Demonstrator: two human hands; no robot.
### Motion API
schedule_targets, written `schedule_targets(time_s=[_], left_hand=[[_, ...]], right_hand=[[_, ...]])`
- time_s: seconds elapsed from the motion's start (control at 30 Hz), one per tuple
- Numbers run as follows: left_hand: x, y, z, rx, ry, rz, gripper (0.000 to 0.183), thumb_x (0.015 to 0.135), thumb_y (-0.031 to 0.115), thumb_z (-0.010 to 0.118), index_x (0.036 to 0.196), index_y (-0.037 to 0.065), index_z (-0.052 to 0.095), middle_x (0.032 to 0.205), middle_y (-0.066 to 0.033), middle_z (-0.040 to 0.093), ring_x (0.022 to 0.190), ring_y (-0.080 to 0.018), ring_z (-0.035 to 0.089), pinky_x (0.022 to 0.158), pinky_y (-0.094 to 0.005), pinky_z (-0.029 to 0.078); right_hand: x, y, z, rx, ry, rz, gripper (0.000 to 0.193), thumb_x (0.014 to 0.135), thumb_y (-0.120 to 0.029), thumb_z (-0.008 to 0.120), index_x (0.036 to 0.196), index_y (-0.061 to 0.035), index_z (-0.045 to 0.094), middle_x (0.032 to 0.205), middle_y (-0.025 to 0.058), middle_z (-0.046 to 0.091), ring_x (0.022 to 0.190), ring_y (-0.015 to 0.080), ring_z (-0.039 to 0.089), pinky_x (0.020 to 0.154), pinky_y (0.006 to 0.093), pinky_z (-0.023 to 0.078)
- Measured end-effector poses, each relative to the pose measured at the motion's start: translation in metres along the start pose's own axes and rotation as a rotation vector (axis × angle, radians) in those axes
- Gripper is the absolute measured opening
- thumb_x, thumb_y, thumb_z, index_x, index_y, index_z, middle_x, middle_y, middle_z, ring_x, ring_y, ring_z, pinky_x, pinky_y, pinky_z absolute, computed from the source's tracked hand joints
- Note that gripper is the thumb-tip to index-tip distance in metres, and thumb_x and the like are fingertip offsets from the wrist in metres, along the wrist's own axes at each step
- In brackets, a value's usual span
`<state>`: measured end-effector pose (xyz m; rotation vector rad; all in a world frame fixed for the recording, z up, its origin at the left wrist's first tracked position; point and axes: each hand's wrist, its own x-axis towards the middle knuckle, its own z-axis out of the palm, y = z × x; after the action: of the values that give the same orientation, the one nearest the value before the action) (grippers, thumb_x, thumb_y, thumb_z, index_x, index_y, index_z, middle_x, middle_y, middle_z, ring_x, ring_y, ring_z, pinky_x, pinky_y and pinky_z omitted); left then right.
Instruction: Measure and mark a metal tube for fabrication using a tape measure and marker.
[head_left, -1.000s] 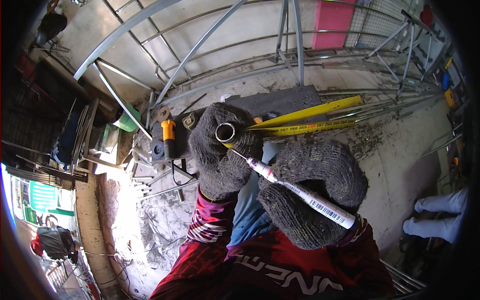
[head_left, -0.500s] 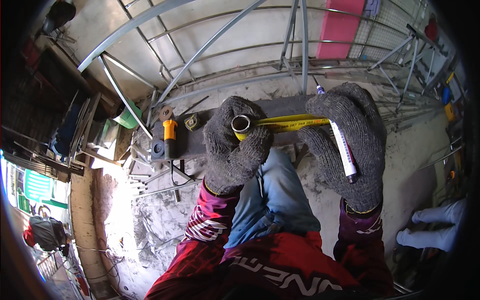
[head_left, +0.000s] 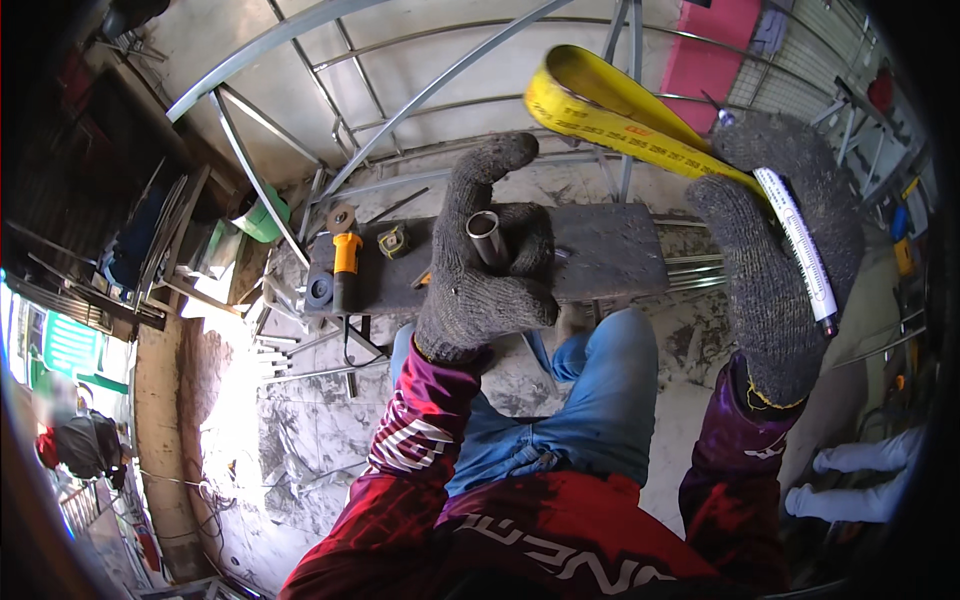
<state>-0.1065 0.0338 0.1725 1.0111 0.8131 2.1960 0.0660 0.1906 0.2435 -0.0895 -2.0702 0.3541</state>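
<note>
My left hand, in a dark grey knit glove, grips a short steel tube whose open end points up. The thumb and one finger of that hand stretch away from the tube. Off to the right, my gloved right hand holds a yellow measuring tape strip, which loops out into the air towards the left hand. A white marker pen lies along the same right hand, its dark end toward my wrist. Both hands are raised over the dark bench top.
A yellow angle grinder, a tape measure case and a grinding disc lie on the bench's left part. Welded steel framing rises behind. Steel tubes lie right of the bench. Another person's legs show at right.
The tape strip, earlier stretched between both hands at the tube, now hangs looped from my right hand, which moved right. My left hand's fingers have loosened from the tape, keeping the tube.
</note>
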Motion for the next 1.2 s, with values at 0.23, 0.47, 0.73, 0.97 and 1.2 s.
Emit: schedule_targets(time_s=[0.23, 0.47, 0.73, 0.97, 1.2], left_hand=[[-0.004, 0.002, -0.012, -0.148, 0.038, -0.038, 0.112, 0.058, 0.046, 0.095, 0.142, -0.001, 0.037, 0.061, 0.0017, 0.048, 0.049, -0.0078, 0.045, 0.044, -0.0231, 0.032], [-0.001, -0.010, -0.034, -0.289, -0.188, 0.012, 0.095, 0.072, 0.057, 0.083, 0.137, 0.000, 0.043, 0.070, 0.0001, 0.053, 0.054, -0.0095, 0.049, 0.047, -0.0217, 0.038], [-0.003, -0.001, -0.039, -0.631, -0.217, -0.007, 0.085, 0.067, 0.041, 0.091, 0.130, 0.004, 0.047, 0.106, -0.0104, 0.056, 0.072, -0.0182, 0.059, 0.056, -0.0240, 0.055], [0.003, -0.009, -0.050, -0.675, -0.431, -0.028, 0.085, 0.069, 0.037, 0.090, 0.133, 0.004, 0.044, 0.105, -0.0150, 0.056, 0.066, -0.0229, 0.062, 0.041, -0.0289, 0.051], [-0.012, 0.010, -0.029, -0.652, -0.335, 0.067, 0.083, 0.075, 0.038, 0.085, 0.138, 0.004, 0.043, 0.124, -0.0195, 0.057, 0.070, -0.0236, 0.064, 0.041, -0.0304, 0.053]], right_hand=[[-0.044, 0.012, 0.036, 0.514, 0.157, 0.526, 0.035, 0.082, -0.010, 0.080, 0.111, 0.0013, 0.065, 0.102, 0.0108, 0.068, 0.089, 0.0229, 0.066, 0.077, 0.0332, 0.055], [-0.078, 0.029, 0.040, 0.165, 0.123, 0.369, 0.035, 0.082, -0.005, 0.079, 0.111, 0.0044, 0.062, 0.105, 0.0123, 0.065, 0.093, 0.0228, 0.064, 0.080, 0.0348, 0.054], [-0.095, 0.029, 0.058, 0.296, 0.049, 0.470, 0.028, 0.082, -0.002, 0.078, 0.105, 0.0022, 0.062, 0.102, 0.0138, 0.066, 0.091, 0.0234, 0.064, 0.080, 0.0322, 0.052], [-0.115, 0.024, 0.074, 0.392, 0.085, 0.517, 0.020, 0.086, -0.009, 0.071, 0.096, 0.0019, 0.058, 0.087, 0.0107, 0.058, 0.079, 0.0219, 0.058, 0.070, 0.0323, 0.047], [-0.163, 0.027, 0.094, 0.619, 0.006, 0.685, 0.024, 0.080, 0.000, 0.077, 0.098, 0.0018, 0.060, 0.097, 0.0120, 0.064, 0.085, 0.0211, 0.061, 0.076, 0.0324, 0.050]])
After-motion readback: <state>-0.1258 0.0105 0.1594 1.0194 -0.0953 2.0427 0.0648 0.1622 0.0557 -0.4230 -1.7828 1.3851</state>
